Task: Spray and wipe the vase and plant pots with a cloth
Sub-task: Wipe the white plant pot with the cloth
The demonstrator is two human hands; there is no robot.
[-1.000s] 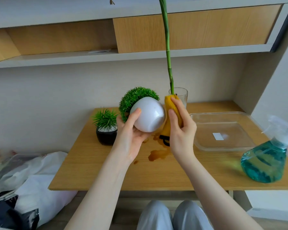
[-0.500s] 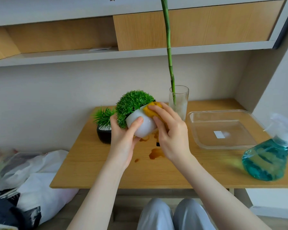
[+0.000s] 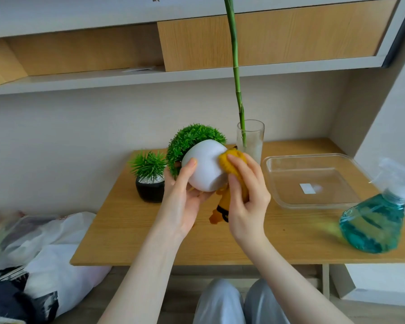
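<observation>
A home room: wooden desk (image 3: pixel 150 242), wall shelves (image 3: pixel 197 76), decorative potted plants (image 3: pixel 149 176).

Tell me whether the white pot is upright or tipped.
Tipped. The left hand holds the white pot off the table, its base toward the camera and its greenery pointing up and away.

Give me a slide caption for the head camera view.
Left hand tilts white plant pot while right hand wipes it with yellow cloth.

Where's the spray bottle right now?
In the head view the spray bottle stands at the table's right front edge, just in front of the clear tray, untouched by either hand.
</observation>
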